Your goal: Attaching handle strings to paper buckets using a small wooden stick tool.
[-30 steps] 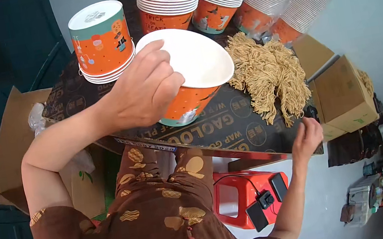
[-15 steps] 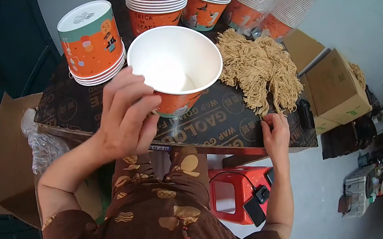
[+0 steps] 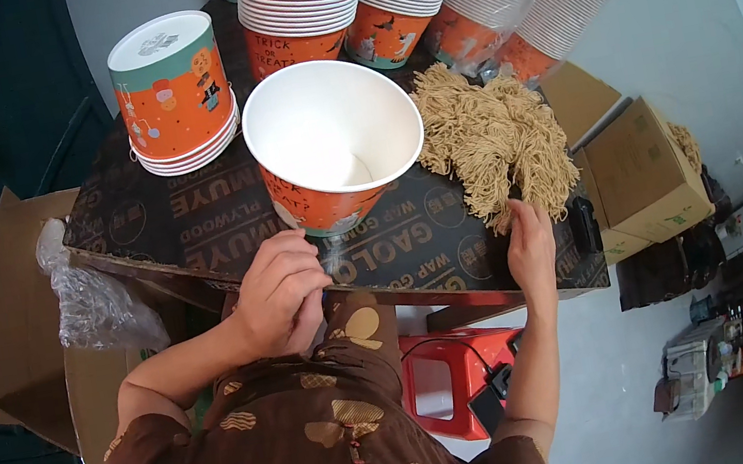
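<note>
While our left hand (image 3: pixel 286 293) curls near the front edge of the table (image 3: pixel 213 224), fingers bent and close together, we cannot tell from the head view whether it pinches anything; just beyond its fingertips stands an orange paper bucket (image 3: pixel 318 204), white mouth upward; our right hand (image 3: pixel 533 254) has its fingertips at the loose lower ends of a tan cord bundle (image 3: pixel 498 137), though we cannot tell whether they grip a strand.

To work these strands well, we judge, we want a light fingertip hold on one end, eased out slowly so its neighbours do not tangle; our left fingers serve best low on the bucket, steadying it without denting the wall.

Beneath the bucket and cord, the tabletop is dark board with gold lettering; beyond our left hand, toward its left, sits an upturned bucket stack (image 3: pixel 173 103); farther off rise upright stacks (image 3: pixel 300 8); outward of our right hand stands a cardboard box (image 3: pixel 647 176); below it, inward, is a red stool (image 3: pixel 461 364); left of our left hand bunches clear plastic (image 3: pixel 98 297).
</note>
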`<state>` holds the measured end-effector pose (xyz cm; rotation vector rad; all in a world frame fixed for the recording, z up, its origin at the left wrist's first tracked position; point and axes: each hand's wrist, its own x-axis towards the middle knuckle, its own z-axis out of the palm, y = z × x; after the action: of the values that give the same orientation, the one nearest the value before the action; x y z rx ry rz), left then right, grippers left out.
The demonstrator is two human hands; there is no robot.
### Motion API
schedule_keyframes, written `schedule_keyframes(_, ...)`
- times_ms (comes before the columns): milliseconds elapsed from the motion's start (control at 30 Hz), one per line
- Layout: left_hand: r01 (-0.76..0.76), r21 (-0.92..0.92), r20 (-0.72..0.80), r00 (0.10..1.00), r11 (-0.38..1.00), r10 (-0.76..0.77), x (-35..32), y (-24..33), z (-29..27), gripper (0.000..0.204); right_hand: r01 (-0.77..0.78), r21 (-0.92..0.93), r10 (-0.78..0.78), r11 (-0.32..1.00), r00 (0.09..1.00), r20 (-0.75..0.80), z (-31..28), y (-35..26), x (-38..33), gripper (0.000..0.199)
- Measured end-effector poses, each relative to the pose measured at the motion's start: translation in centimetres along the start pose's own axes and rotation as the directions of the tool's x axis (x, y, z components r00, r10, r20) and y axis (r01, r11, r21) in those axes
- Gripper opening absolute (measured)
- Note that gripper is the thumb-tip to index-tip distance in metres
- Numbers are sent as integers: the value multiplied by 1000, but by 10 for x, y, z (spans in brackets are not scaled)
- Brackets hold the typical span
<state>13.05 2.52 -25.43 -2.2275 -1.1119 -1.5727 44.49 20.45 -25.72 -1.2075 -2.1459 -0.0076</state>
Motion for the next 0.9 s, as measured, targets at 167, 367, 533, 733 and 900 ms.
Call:
schedule_keyframes(167,42,2,-5,999,999,-42,0,-2,5,28,133,-97,-127,986,989,69,10,27,30,31)
schedule_keyframes(367,95,-18,4,995,995,-95,-7,-6,10,26,134,-266,-122,955,991,60,19,71,66,42)
schedule_keyframes(533,104,-12,18,994,995,-103,-8,-8,10,27,100,-360,-80,927,994,69,25,68,66,29)
schedule_keyframes(733,137,-65,3,991,988,-137,-12,-7,10,27,4,-318,-13,948,1000,-27,17,36,70,11)
schedule_keyframes(900,147,-63,-9,989,987,-147,-12,-8,9,25,6,-2,-7,1000,996,-89,20,23,82,15)
